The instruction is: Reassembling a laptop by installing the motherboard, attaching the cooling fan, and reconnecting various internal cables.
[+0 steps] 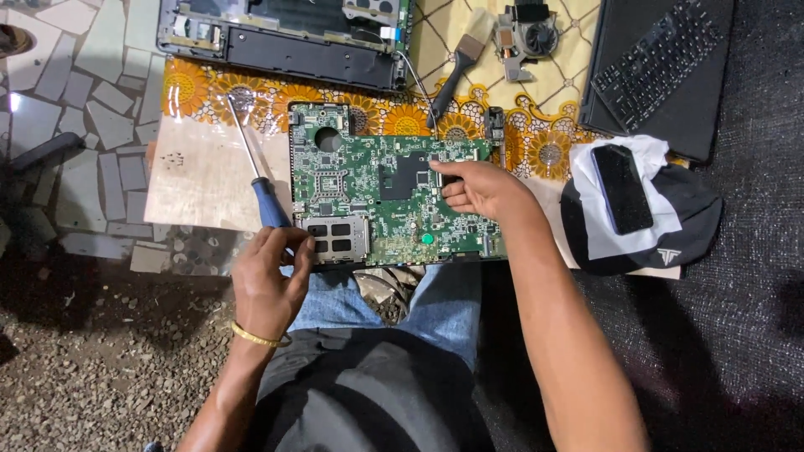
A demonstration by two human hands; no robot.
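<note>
A green laptop circuit board (368,188) lies flat in front of me, its near edge over my knees. My left hand (270,280) grips the blue handle of a screwdriver (255,172) at the board's near left corner; its metal shaft points away and to the left. My right hand (479,188) rests on the board's right side, fingers curled around a small dark part near the black chip.
An opened laptop base (285,38) lies at the far edge. A brush (456,71) and a cooling fan (528,38) sit on the flowered cloth (201,88). A black keyboard panel (657,67) lies far right, a dark phone (622,188) on a cap at right.
</note>
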